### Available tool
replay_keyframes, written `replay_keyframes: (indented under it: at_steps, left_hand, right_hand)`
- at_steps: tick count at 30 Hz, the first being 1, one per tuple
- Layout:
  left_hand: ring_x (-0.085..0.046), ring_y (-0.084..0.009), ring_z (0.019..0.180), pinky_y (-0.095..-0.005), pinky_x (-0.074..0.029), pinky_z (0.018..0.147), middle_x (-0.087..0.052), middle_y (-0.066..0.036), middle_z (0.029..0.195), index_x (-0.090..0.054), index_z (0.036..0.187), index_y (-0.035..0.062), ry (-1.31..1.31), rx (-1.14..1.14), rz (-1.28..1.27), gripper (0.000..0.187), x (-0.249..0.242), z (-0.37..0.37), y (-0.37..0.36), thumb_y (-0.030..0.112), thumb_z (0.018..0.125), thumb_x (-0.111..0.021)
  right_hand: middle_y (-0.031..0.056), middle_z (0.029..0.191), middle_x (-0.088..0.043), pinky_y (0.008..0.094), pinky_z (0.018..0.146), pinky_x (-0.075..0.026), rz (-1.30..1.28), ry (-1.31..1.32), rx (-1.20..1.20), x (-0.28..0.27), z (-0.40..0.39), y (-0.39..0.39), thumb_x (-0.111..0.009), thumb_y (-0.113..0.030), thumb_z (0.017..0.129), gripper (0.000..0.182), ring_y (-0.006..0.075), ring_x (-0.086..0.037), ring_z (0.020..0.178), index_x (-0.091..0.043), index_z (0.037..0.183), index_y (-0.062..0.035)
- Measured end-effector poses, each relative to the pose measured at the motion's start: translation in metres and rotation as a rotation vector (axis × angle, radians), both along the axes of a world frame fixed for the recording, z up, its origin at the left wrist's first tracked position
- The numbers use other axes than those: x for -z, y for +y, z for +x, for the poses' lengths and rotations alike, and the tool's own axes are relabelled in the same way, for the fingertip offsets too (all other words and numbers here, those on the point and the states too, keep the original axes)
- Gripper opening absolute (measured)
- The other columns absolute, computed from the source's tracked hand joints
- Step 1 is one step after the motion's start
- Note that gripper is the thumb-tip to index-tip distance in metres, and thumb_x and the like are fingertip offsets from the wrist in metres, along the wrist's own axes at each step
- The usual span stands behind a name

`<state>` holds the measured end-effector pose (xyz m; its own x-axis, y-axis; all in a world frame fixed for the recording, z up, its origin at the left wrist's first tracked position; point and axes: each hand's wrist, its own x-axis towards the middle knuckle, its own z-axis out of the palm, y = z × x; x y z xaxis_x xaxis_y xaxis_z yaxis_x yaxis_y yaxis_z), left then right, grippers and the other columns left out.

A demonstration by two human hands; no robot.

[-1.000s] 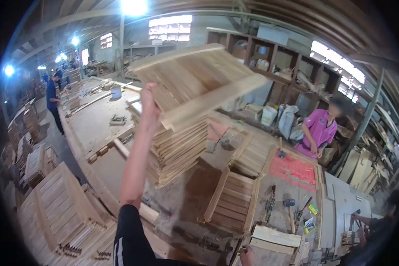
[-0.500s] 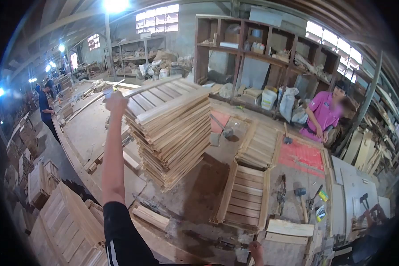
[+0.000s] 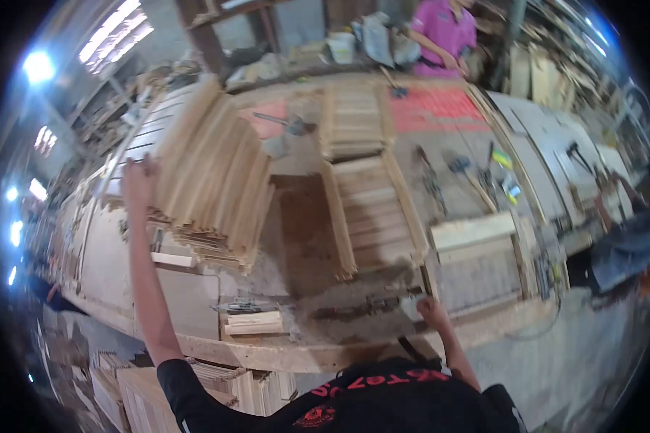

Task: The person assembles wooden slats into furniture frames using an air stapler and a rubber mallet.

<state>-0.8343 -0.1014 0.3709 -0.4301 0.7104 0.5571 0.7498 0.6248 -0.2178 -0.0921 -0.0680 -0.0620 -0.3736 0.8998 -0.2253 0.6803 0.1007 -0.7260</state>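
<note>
My left hand (image 3: 141, 182) is closed at the near edge of a tall stack of slatted wooden panels (image 3: 217, 162). Motion blur hides what its fingers grip. My right hand (image 3: 432, 313) is closed at the bench's near side, against a small whitish object (image 3: 412, 307) whose kind I cannot make out. Beyond it lie two slatted wooden panels with raised side rails, a nearer one (image 3: 377, 209) and a farther one (image 3: 355, 112), end to end. Dark metal tools (image 3: 347, 310) lie left of my right hand.
Mallets (image 3: 458, 164) and other hand tools lie on the right of the bench (image 3: 249, 353). Short wood pieces (image 3: 253, 323) sit near its front edge. A person in a pink shirt (image 3: 444, 36) stands across the bench; another person's arm (image 3: 614, 202) shows at right.
My view has turned right and downward. My right hand has moved forward over the bench, to the whitish object. The cup seen by my left hand earlier no longer shows.
</note>
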Motion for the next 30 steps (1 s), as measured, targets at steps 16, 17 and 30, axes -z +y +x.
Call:
replay_keyframes:
  at_steps: [16,17,30]
  left_hand:
    - [-0.061,-0.0129,0.065,-0.0280,-0.047,0.061,-0.065,-0.006,0.075,-0.065,0.089,0.0044,-1.736,0.133,0.839,0.018,0.214,0.397,-0.038,0.017,0.088,-0.052]
    - [-0.061,-0.0127,0.067,-0.0274,-0.046,0.059,-0.065,-0.006,0.079,-0.063,0.097,0.0058,-1.903,-0.028,0.829,0.021,0.253,0.427,-0.031,0.024,0.090,-0.056]
    - [-0.052,-0.0314,0.118,-0.0429,-0.046,0.095,-0.049,-0.014,0.136,-0.034,0.145,0.0107,-1.742,-0.719,0.910,0.060,0.414,0.546,-0.019,0.049,0.099,-0.039]
  right_hand:
    - [0.0254,0.092,-0.068,0.0472,0.079,-0.054,0.145,-0.345,0.073,-0.026,-0.107,0.209,-0.062,-0.042,0.083,0.052,0.0408,-0.067,0.090,-0.057,0.105,0.0046]
    - [0.0241,0.089,-0.068,0.0470,0.076,-0.055,0.151,-0.370,0.051,-0.036,-0.106,0.204,-0.061,-0.040,0.084,0.048,0.0398,-0.068,0.086,-0.059,0.101,0.0044]
    - [0.0066,0.100,-0.068,0.0365,0.063,-0.052,-1.024,0.349,-0.300,-0.023,-0.011,-0.008,-0.064,-0.019,0.087,0.034,0.0209,-0.066,0.072,-0.061,0.118,-0.0070]
